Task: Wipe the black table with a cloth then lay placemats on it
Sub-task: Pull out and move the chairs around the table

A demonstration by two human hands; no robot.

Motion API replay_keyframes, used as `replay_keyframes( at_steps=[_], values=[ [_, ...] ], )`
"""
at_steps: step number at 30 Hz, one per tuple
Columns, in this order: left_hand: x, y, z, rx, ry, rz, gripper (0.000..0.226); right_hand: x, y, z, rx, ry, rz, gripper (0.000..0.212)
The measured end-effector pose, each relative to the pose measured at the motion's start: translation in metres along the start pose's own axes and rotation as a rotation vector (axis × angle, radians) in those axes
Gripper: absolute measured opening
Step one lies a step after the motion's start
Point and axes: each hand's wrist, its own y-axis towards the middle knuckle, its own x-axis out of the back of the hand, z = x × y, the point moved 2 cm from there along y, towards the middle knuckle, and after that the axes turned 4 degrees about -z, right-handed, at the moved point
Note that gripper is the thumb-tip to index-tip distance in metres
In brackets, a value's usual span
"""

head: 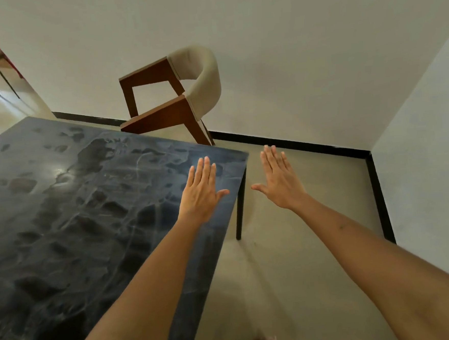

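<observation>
The black tabletop [74, 207] lies under the left hand [202, 190]. The right hand [278, 182] is past its edge, over the floor [303, 244]. Both hands are flat, wide and hold nothing.

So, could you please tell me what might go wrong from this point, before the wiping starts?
1. Both the left hand and right hand are open and empty, and no cloth is in view, so wiping may be delayed.
2. The left hand is over the black table; touching the glossy top could leave smudges.
3. The chair sits close to the table's far corner and might hinder reaching that side.
</observation>
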Motion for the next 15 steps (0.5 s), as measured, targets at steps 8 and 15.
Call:
replay_keyframes(
  at_steps=[8,15],
  values=[
    [0.002,0.119,-0.014,0.050,0.002,0.000,0.080,0.002,0.110,-0.089,0.048,0.018,0.005,0.094],
    [-0.016,0.207,-0.019,0.092,0.019,0.046,0.079,-0.006,0.207,-0.140,0.163,0.000,0.008,0.095]
  ],
)
